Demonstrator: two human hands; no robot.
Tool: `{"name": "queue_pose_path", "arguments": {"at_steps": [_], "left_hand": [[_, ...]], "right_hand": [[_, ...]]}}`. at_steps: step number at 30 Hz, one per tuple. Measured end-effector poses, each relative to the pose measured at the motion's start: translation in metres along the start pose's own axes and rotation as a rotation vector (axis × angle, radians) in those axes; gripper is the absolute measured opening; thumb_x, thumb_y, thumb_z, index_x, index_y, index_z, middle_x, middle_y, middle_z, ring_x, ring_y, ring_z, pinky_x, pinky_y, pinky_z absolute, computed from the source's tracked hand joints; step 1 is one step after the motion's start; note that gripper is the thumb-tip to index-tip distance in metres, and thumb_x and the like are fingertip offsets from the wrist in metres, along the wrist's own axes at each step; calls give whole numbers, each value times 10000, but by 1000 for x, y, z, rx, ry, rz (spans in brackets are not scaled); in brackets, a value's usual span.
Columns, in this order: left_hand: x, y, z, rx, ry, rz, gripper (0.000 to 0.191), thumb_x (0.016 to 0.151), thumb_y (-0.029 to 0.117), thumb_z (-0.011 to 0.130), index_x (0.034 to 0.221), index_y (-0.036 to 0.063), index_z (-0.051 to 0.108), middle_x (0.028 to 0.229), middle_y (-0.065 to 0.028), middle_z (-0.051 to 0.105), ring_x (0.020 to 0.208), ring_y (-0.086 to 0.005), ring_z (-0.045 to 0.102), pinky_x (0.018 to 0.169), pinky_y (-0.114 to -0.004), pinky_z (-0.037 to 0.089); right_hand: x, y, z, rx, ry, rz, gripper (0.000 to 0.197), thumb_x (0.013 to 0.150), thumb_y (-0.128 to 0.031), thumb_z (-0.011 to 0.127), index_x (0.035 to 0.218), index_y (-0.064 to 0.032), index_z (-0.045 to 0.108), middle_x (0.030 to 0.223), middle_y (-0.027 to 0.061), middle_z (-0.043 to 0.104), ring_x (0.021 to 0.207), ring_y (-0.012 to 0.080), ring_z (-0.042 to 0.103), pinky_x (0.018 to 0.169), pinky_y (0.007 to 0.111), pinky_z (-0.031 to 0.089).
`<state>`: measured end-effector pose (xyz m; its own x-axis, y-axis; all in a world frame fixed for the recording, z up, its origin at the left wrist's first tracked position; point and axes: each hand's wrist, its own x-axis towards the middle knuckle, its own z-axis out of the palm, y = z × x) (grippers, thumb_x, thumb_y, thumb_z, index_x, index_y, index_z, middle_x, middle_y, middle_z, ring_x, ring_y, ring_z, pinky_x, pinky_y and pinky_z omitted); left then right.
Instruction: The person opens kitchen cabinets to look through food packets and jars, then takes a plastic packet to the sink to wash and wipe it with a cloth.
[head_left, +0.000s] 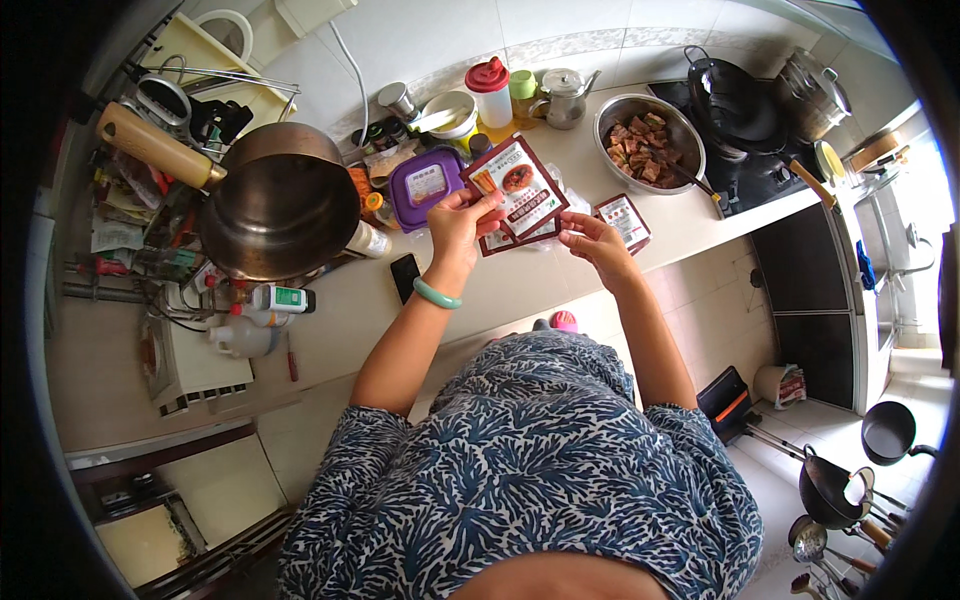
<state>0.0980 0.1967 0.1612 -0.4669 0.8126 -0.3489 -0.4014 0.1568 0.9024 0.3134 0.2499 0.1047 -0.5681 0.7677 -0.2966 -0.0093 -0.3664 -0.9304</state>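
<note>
A seasoning packet (529, 202) with a dark red border and a food picture is held up over the counter. My left hand (457, 232), with a green bangle on its wrist, pinches it at the left edge between thumb and fingers. At its lower right corner, the thumb and fingertips of my right hand (596, 247) grip it. Another packet of similar colour shows partly behind it; whether I hold that one too is unclear. One more packet (626, 221) lies on the counter beyond my right hand. Clear crumpled plastic (574, 201) lies between them.
A steel bowl (703, 150) of marinated meat chunks (643, 150) stands at the back right, beside a cooktop with a black wok (731, 105). Left are a purple-lidded container (405, 187), a phone (406, 277) and a large wooden-handled pot (277, 210). A metal kettle (564, 97) stands behind.
</note>
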Motion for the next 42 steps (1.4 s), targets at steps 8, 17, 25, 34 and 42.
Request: {"name": "queue_pose_path", "arguments": {"at_steps": [8,17,25,34,42], "left_hand": [[0,-17,-5,-137,15,-85,159,779,80,712,908,43,627,794,-36,654,638,-117,647,472,-150,484],[13,-32,-23,-178,117,5,143,765,112,736,787,86,597,710,21,612,518,-43,522,413,-144,297],[15,-29,-41,-33,-37,-48,181,801,106,671,940,-8,653,868,-40,659,776,-108,625,694,-218,481],[17,-75,-41,130,-297,-278,146,818,110,665,903,-1,623,806,-42,635,684,-114,606,614,-246,493],[10,-87,-12,145,-313,-222,368,850,37,614,1201,31,504,1010,-109,615,882,-145,600,762,-284,499]], "right_hand": [[18,30,1,14,56,25,268,791,-186,723,1010,-66,626,866,-30,613,771,61,506,704,212,379],[15,40,9,97,27,113,125,832,-182,675,927,-109,640,757,-65,578,667,33,488,619,186,375],[12,68,-2,80,118,194,153,862,-185,626,971,-77,637,748,-46,569,658,55,493,608,206,401],[22,67,22,334,63,196,281,931,-285,515,1077,-60,597,872,22,623,745,113,559,701,256,469],[17,83,0,336,138,190,380,804,-65,658,1156,-35,518,956,74,607,818,196,618,702,318,529]]}}
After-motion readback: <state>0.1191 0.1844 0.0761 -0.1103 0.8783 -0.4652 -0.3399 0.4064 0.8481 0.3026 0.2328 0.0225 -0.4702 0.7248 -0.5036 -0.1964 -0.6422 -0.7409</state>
